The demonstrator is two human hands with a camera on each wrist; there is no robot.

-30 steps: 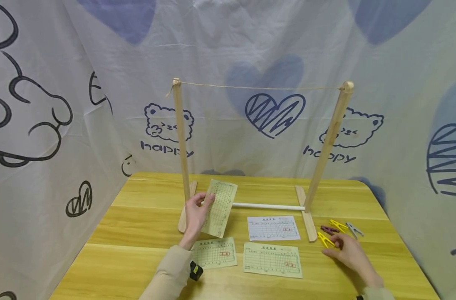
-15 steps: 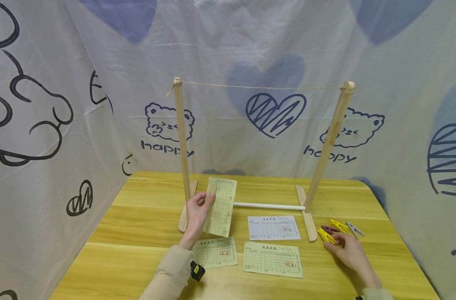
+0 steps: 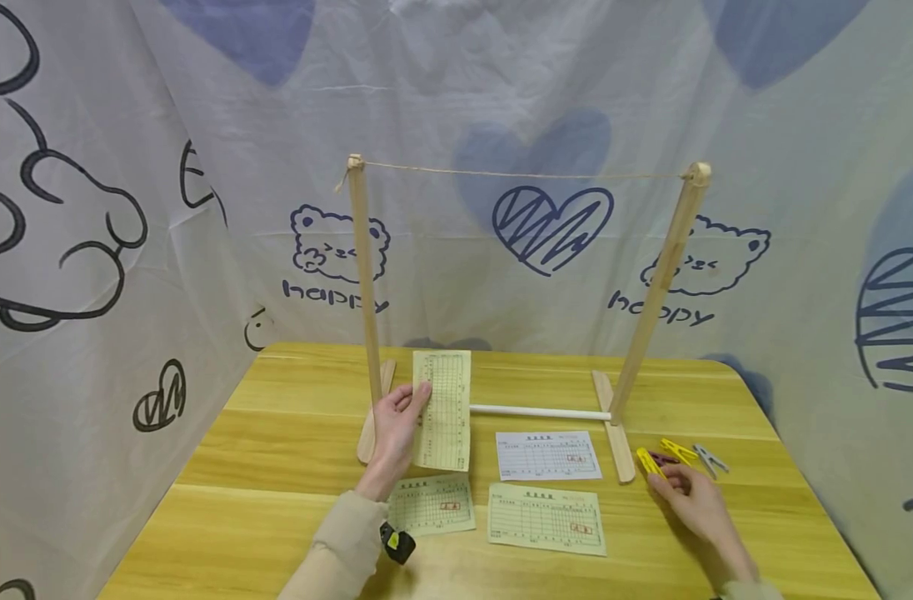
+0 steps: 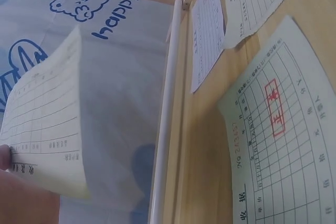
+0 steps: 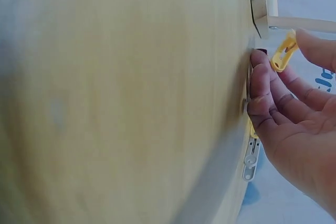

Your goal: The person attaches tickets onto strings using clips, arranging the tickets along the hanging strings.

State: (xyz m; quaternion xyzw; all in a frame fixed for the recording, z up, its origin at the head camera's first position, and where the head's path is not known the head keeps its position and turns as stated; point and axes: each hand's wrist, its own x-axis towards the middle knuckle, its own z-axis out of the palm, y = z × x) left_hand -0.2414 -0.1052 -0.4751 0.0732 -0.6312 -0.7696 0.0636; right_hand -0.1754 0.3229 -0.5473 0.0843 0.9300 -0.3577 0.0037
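My left hand [image 3: 396, 421] pinches a pale green receipt slip [image 3: 447, 412] by its left edge, thumb in front. The slip hangs upright in front of the frame's left post, its long side vertical. In the left wrist view the same slip [image 4: 47, 119] bends slightly, and only the edge of the hand shows. On the right, my right hand [image 3: 692, 500] holds a yellow clothespin [image 3: 649, 463] between thumb and fingers, just over the table. The right wrist view shows that yellow clothespin [image 5: 285, 52] at the thumb tip. Close beyond the fingers lie a dark red clothespin [image 3: 662, 458], another yellow clothespin [image 3: 678, 451] and a grey clothespin [image 3: 710, 460].
A wooden frame with a left post [image 3: 366, 283], a right post [image 3: 659, 292] and a string [image 3: 516, 174] stands at the back. A white rod [image 3: 539, 412] joins its feet. A white slip [image 3: 548, 456] and two green slips, one nearer the middle [image 3: 546, 518], lie in front.
The held slip has turned from tilted to nearly vertical. My right hand has picked the nearer yellow clothespin up and tipped it more upright.
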